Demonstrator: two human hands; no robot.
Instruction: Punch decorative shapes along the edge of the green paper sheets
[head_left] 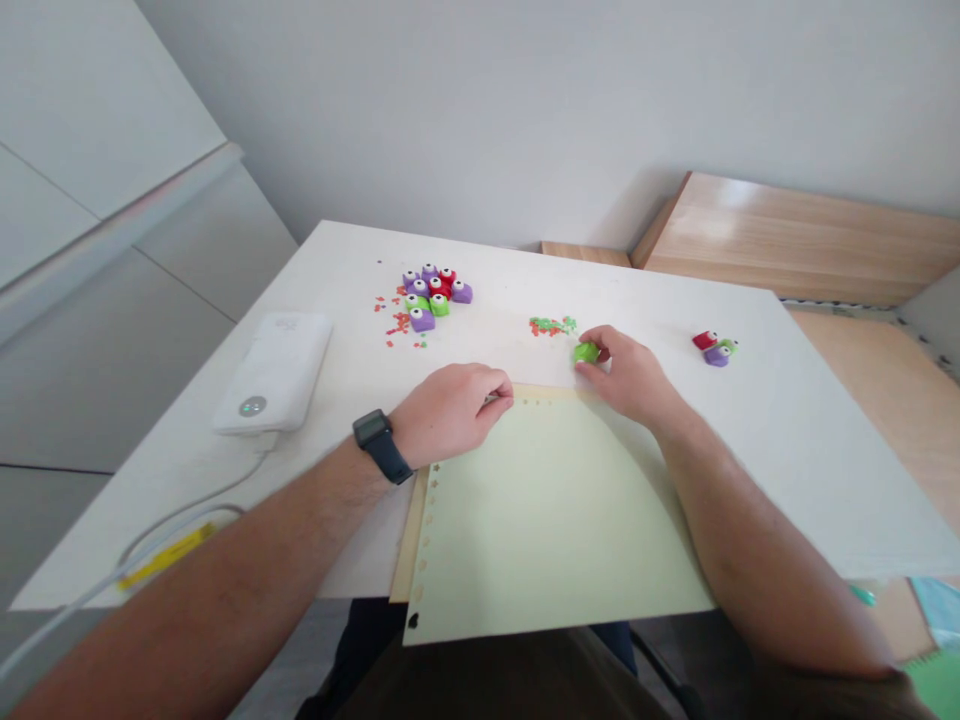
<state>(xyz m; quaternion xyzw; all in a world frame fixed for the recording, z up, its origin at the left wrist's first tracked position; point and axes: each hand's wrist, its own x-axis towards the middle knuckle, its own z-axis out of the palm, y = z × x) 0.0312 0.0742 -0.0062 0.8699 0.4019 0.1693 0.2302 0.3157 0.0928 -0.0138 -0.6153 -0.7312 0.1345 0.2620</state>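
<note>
Just past the far edge of a pale yellow paper sheet, our right hand pinches a small green plastic craft punch, while our left hand, well apart, grips the sheet's edge; green-and-red paper scraps lie beyond on the white tabletop, with purple, red and green punches clustered leftward

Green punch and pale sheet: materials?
The green punch looks like glossy moulded plastic, going by its smooth, bright shell. The pale sheet looks like matt paper or thin card: it lies thin and flat, with small shapes punched along its edge.
</note>
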